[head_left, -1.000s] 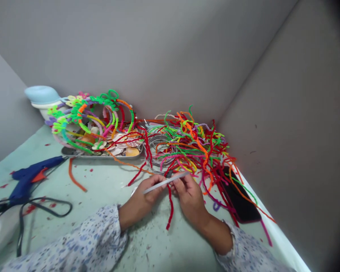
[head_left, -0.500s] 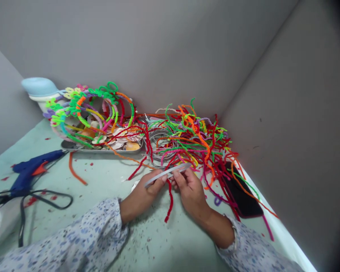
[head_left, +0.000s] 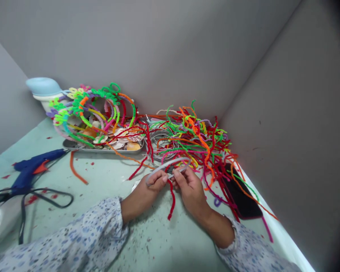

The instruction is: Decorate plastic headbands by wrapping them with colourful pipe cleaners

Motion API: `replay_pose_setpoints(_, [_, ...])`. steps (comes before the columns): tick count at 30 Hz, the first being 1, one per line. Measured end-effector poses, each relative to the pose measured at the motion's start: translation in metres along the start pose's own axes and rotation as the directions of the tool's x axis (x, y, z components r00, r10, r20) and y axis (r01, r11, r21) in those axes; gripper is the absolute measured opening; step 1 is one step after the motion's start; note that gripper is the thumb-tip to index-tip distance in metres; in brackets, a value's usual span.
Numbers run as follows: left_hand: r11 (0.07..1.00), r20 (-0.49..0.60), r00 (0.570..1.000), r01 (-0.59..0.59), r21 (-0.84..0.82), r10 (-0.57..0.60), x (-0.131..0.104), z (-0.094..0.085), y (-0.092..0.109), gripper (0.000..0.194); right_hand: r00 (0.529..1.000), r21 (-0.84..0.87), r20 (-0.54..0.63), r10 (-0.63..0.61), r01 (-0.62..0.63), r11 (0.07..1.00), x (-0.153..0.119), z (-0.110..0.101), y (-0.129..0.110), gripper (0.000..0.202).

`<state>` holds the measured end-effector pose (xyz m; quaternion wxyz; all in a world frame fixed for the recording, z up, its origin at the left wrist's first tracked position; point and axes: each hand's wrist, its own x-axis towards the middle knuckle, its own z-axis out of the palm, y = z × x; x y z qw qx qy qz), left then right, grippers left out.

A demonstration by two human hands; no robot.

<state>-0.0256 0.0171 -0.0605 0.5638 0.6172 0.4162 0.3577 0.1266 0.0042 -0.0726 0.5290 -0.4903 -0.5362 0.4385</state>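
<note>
A thin grey headband, bent into a hoop, is held between my two hands over the table. My left hand pinches one side of it between thumb and fingers. With its thumb and fingertips, my right hand grips the other side close by. A red pipe cleaner hangs down between the hands; its upper end is hidden at my fingertips, so which hand has it I cannot tell. Just beyond the fingers lies a heap of coloured pipe cleaners beside a coil of grey hoops.
A metal tray of shells stands at the back left, with pipe-cleaner-covered headbands piled on it. Behind is a blue-lidded bottle. A blue glue gun with its cord lies left. A dark phone rests at right.
The hoop has tilted up, so more of its curve shows. The hanging end of the red pipe cleaner has swung slightly right. Both hands stay nearly in place.
</note>
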Motion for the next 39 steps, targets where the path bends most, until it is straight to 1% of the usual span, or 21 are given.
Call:
replay_pose_setpoints(2, [1.0, 0.002, 1.0, 0.015, 0.015, -0.015, -0.001, 0.0, -0.001, 0.019, 1.0, -0.001, -0.014, 0.011, -0.011, 1.0, 0.0, -0.001, 0.0, 0.018])
replay_pose_setpoints(5, [0.998, 0.021, 1.0, -0.016, 0.068, 0.014, -0.004, 0.0, -0.002, 0.007, 0.999, 0.007, -0.036, 0.041, -0.041, 0.999, 0.0, -0.001, -0.001, 0.019])
replay_pose_setpoints(8, [0.987, -0.011, 0.999, -0.048, 0.152, 0.05, -0.006, 0.0, -0.001, 0.006, 0.998, -0.005, -0.037, 0.046, -0.046, 0.999, 0.001, 0.0, -0.002, 0.02])
replay_pose_setpoints(12, [0.975, -0.064, 0.997, -0.029, 0.22, 0.044, -0.007, 0.002, 0.002, 0.009, 0.998, -0.031, -0.041, 0.046, -0.048, 0.998, 0.001, 0.0, -0.001, 0.022])
replay_pose_setpoints(16, [0.978, -0.115, 0.992, -0.021, 0.21, 0.046, -0.006, 0.004, 0.002, 0.009, 0.999, -0.055, -0.032, 0.023, -0.024, 0.998, 0.001, 0.001, -0.002, 0.023])
replay_pose_setpoints(20, [0.975, -0.154, 0.985, -0.042, 0.218, 0.077, -0.007, 0.004, 0.005, 0.007, 0.999, -0.073, -0.038, 0.032, -0.035, 0.997, -0.001, 0.002, -0.002, 0.025])
replay_pose_setpoints(23, [0.975, -0.164, 0.982, -0.056, 0.215, 0.092, -0.008, 0.004, 0.009, 0.006, 0.999, -0.099, -0.047, 0.027, -0.032, 0.995, -0.001, 0.002, -0.001, 0.025])
replay_pose_setpoints(26, [0.98, -0.168, 0.982, -0.048, 0.191, 0.081, -0.008, 0.005, 0.011, 0.007, 0.998, -0.082, -0.055, 0.042, -0.046, 0.996, -0.001, 0.002, 0.001, 0.024])
replay_pose_setpoints(28, [0.979, -0.177, 0.981, -0.046, 0.198, 0.082, -0.007, 0.005, 0.01, 0.007, 0.997, -0.084, -0.058, 0.048, -0.053, 0.995, 0.0, 0.002, 0.001, 0.024])
replay_pose_setpoints(33, [0.975, -0.223, 0.971, -0.037, 0.217, 0.087, -0.006, 0.006, 0.002, 0.004, 0.999, -0.117, -0.049, 0.015, -0.021, 0.993, 0.0, 0.002, 0.0, 0.026])
replay_pose_setpoints(39, [0.973, -0.216, 0.973, -0.032, 0.228, 0.082, -0.006, 0.006, -0.005, 0.004, 0.999, -0.106, -0.034, 0.014, -0.018, 0.994, -0.002, 0.005, -0.002, 0.025])
